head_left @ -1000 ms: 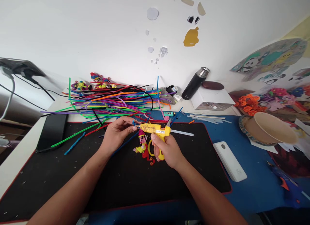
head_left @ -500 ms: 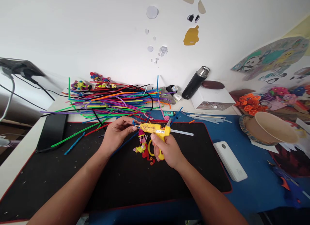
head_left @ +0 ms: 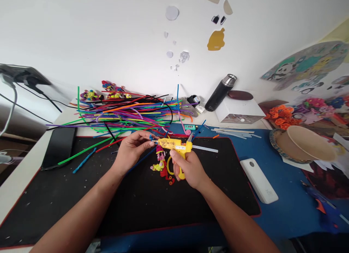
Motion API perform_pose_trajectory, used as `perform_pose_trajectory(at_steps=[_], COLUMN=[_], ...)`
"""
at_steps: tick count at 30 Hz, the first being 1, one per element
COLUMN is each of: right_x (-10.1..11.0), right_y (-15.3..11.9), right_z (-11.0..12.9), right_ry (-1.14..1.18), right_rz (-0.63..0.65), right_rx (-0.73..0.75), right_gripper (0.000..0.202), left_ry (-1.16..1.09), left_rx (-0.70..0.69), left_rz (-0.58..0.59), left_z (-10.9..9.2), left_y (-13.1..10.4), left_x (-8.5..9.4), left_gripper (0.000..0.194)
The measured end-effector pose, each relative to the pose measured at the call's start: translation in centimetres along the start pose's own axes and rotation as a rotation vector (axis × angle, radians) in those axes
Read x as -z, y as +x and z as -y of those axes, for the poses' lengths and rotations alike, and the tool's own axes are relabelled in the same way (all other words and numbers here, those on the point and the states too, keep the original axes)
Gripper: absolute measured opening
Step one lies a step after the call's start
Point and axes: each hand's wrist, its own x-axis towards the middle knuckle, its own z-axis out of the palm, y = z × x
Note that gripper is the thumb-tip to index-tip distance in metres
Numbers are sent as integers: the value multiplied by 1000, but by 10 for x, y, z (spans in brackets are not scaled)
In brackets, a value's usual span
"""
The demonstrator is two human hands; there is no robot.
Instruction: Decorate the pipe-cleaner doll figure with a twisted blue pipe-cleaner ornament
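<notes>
My right hand [head_left: 188, 166] is wrapped round the handle of a yellow hot glue gun [head_left: 171, 144], its nozzle pointing left. A translucent glue stick [head_left: 205, 149] sticks out of the back of the gun. Thumb and fingers of my left hand [head_left: 133, 149] pinch a small piece of blue pipe cleaner [head_left: 151, 137] at the nozzle tip. Whether glue lies on the piece is too small to see. Below the gun, a small pipe cleaner figure [head_left: 161, 162] in pink, yellow and red lies on the black mat [head_left: 131, 209], partly hidden by the gun.
A heap of coloured pipe cleaners [head_left: 128, 113] spreads behind the mat, with several finished figures [head_left: 109, 89] beyond. A phone [head_left: 58, 147] lies left. To the right are a black thermos [head_left: 220, 93], spare glue sticks [head_left: 236, 132], a white power bank [head_left: 259, 180] and a bowl [head_left: 311, 142].
Almost nothing differs. Both hands, the glue gun and the blue piece keep their places; the view has shifted very slightly.
</notes>
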Motion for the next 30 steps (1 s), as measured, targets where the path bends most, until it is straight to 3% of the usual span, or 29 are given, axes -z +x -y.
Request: perform_pose_trajectory(at_steps=[8, 30], right_x=[-2, -1], right_y=[-2, -2], right_z=[10, 8], right_ry=[-3, -32], right_rz=[0, 5], right_rx=[-18, -18], right_gripper=[63, 68], left_ry=[0, 12], left_rx=[2, -9], left_rz=[6, -6], left_z=[-1, 1], left_y=[0, 0], left_x=[0, 0], left_gripper=[27, 27])
